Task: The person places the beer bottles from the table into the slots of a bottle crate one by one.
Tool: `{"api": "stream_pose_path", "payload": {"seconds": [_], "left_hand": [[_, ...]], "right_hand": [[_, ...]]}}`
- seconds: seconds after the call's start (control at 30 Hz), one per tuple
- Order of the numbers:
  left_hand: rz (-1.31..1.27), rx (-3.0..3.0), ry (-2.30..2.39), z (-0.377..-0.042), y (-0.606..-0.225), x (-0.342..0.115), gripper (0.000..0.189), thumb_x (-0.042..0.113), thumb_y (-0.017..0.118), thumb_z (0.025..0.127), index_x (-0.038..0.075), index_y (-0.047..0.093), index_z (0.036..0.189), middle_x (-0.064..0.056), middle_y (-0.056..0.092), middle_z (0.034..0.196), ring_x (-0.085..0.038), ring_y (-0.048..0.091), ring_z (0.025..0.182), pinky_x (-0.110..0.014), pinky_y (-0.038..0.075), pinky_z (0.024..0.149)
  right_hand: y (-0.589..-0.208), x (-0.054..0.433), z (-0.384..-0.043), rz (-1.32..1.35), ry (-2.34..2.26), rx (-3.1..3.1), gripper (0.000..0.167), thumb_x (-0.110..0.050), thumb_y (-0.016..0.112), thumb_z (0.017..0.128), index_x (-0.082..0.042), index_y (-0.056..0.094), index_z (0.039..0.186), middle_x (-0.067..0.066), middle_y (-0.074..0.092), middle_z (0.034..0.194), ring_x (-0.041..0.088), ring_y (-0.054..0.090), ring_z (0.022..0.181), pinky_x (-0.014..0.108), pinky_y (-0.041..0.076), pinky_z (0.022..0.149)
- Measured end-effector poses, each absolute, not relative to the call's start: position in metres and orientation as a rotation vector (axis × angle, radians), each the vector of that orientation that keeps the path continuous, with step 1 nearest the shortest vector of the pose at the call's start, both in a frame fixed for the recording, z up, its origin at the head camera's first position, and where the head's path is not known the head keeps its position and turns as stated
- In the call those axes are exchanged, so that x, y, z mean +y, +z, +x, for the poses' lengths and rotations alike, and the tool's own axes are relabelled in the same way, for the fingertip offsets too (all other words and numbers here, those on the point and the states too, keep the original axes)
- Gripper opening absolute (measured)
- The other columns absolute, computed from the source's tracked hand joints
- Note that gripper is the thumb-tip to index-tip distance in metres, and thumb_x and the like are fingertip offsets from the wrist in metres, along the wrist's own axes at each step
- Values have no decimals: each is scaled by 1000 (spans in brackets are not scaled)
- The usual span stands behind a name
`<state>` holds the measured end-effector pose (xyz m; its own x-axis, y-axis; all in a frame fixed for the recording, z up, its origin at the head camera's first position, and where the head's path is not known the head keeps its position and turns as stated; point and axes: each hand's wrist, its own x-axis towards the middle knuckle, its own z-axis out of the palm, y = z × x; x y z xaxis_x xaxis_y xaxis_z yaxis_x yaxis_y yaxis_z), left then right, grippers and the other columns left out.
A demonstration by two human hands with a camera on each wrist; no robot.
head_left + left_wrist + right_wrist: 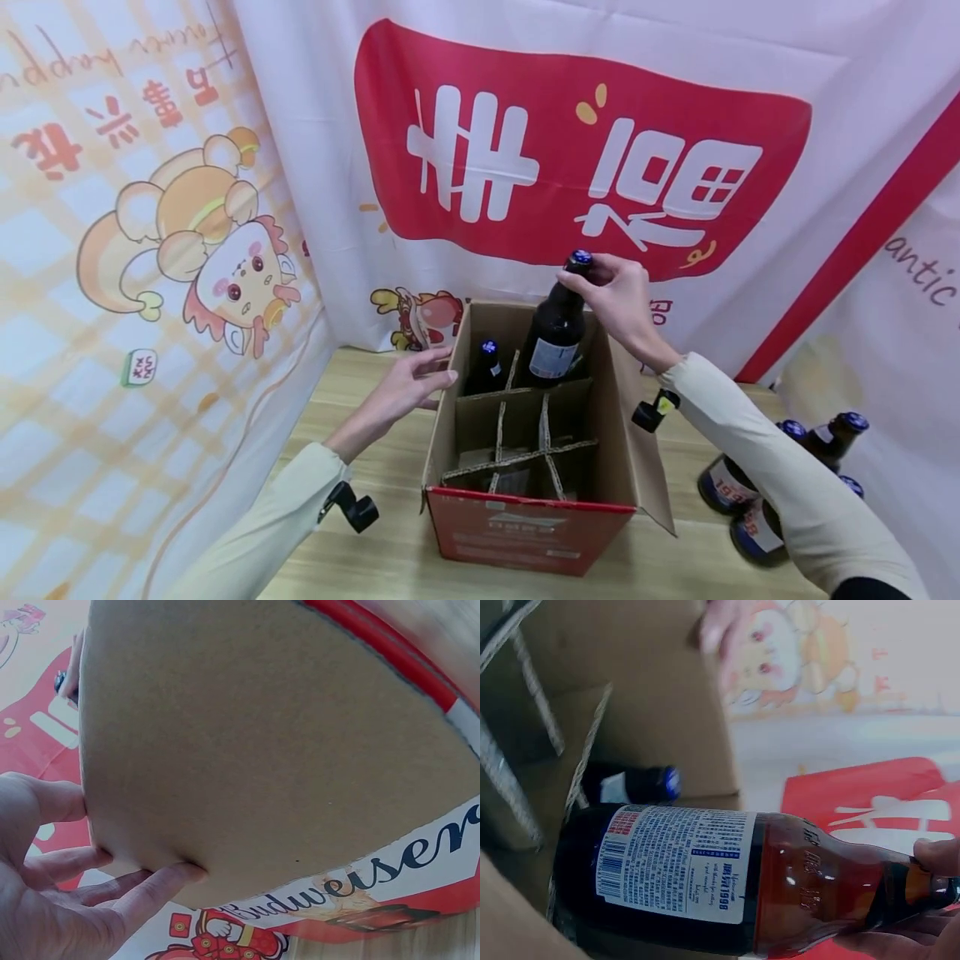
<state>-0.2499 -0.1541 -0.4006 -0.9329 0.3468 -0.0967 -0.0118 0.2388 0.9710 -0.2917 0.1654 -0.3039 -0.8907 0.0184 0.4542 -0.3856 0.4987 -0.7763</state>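
Carton [525, 533] on table [390, 550], back curtain [675, 50] behind it, side curtain [75, 417] along left. Dividers [517, 460] inside carton. Capped bottle [486, 375] in far-left cell; held bottle [555, 342] in right hand [618, 300], just right of it, over far row, depth unclear. Left hand [397, 392] against carton's left side. Flap [641, 450] at right side. Bottle group [757, 533] on table farther right, partly behind right sleeve [780, 475].

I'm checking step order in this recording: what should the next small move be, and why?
Probably lower the bottle down into the box: the right hand holds it by the neck, higher than the neighbouring bottle in the box, while the left hand touches the box's side.
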Motion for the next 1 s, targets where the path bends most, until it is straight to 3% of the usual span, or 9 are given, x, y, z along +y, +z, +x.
{"api": "stream_pose_path", "payload": {"seconds": [0.23, 0.63, 0.8, 1.0], "left_hand": [[323, 2216, 1753, -251, -399, -153, 63, 21, 65, 103, 8, 41, 160, -26, 49, 155, -42, 61, 129, -46, 62, 96], [331, 2215, 1736, -250, -397, -152, 63, 23, 64, 104, 9, 40, 161, -26, 48, 157, -43, 59, 132, -46, 62, 96], [330, 2223, 1733, -249, -397, -151, 63, 22, 64, 104, 8, 40, 161, -26, 48, 157, -43, 60, 131, -46, 62, 96], [318, 2230, 1731, -248, -398, -152, 64, 22, 64, 104, 9, 40, 161, -25, 48, 157, -42, 60, 131, -47, 62, 96]], "right_hand": [[-304, 161, -304, 346, 1328, -2359, 45, -34, 81, 92, -6, 75, 127, 11, 77, 121, 27, 75, 107, 45, 63, 92], [-316, 155, -308, 381, 1243, -2434, 39, -25, 80, 95, -3, 74, 125, 15, 78, 115, 29, 76, 102, 45, 64, 91], [-318, 148, -308, 507, 1081, -2535, 36, -24, 84, 91, -2, 78, 119, 14, 79, 103, 27, 72, 88, 39, 65, 75], [-321, 137, -310, 641, 945, -2707, 20, -20, 85, 90, -2, 78, 89, 9, 67, 70, 21, 58, 59, 26, 47, 50]]}}
